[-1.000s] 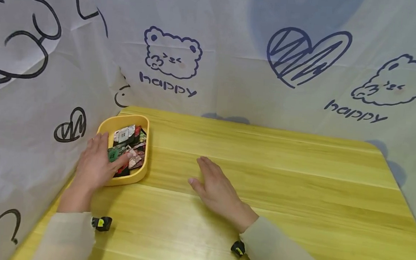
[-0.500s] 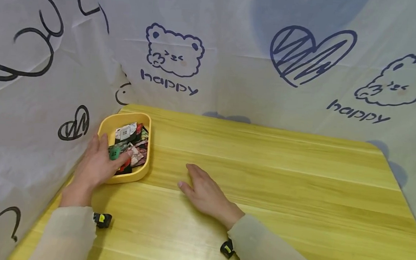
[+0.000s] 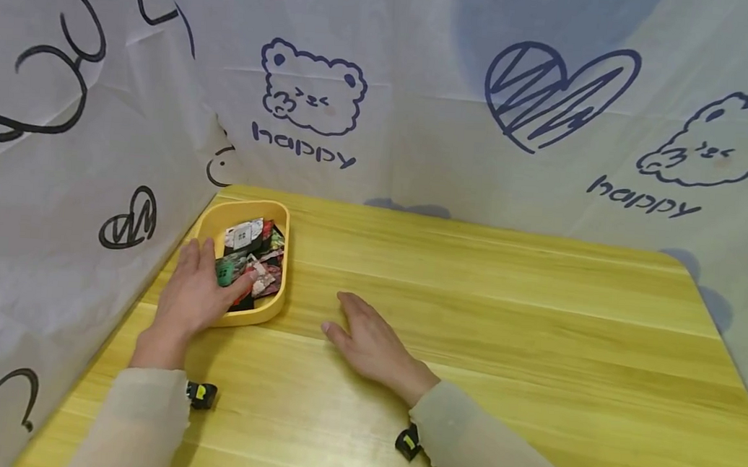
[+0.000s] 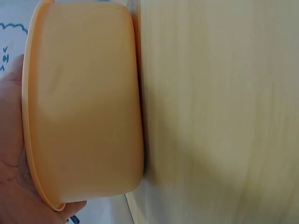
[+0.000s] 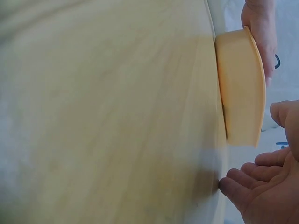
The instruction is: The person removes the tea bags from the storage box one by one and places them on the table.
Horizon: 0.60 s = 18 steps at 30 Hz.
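A yellow rectangular bin with rounded corners stands at the left of the table. Inside lie several small flat pieces in white, black, red and green; their kind is unclear. My left hand rests on the bin's left side with fairly straight fingers, its thumb reaching over the contents. In the left wrist view the hand lies along the bin's rim, one fingertip showing beside the wall. My right hand is held to the right of the bin, apart from it, fingers extended and holding nothing.
The yellow wood-grain table stretches away to the right. A white cloth with drawn bears and hearts hangs behind it, and more cloth hangs close along the left. Small black devices sit at both wrists.
The bin has slid a little to the right together with my left hand. My right hand first came left toward the bin, then stayed nearly still.
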### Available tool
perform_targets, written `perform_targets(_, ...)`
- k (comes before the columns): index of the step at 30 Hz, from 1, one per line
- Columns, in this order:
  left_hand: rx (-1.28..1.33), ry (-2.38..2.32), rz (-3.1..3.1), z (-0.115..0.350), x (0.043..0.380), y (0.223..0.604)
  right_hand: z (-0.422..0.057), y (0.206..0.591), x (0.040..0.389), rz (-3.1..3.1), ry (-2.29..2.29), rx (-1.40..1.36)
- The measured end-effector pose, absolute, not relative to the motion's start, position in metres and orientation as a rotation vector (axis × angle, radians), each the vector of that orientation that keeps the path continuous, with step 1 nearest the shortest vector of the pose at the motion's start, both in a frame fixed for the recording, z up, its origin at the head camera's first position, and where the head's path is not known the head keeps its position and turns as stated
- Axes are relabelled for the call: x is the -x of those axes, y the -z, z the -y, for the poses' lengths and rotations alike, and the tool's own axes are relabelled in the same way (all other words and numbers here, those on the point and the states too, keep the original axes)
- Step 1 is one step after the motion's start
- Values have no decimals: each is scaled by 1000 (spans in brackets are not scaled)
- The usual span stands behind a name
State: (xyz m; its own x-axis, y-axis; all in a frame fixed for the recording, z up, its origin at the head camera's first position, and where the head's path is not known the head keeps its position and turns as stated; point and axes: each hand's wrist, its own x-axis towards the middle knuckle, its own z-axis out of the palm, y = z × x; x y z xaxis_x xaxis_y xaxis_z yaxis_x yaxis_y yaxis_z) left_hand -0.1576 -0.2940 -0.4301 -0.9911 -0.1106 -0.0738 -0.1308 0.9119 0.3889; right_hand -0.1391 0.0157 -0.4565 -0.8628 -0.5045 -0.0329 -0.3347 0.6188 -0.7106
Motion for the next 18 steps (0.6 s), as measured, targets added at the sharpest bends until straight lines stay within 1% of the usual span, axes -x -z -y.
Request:
perform_targets(7,125,-613,-3041,272,162,432,-19,458,143,-2631,1118,652)
perform_targets(18,8,-610,-3057,232,167,433,-24,448,144,-2681,1180,561)
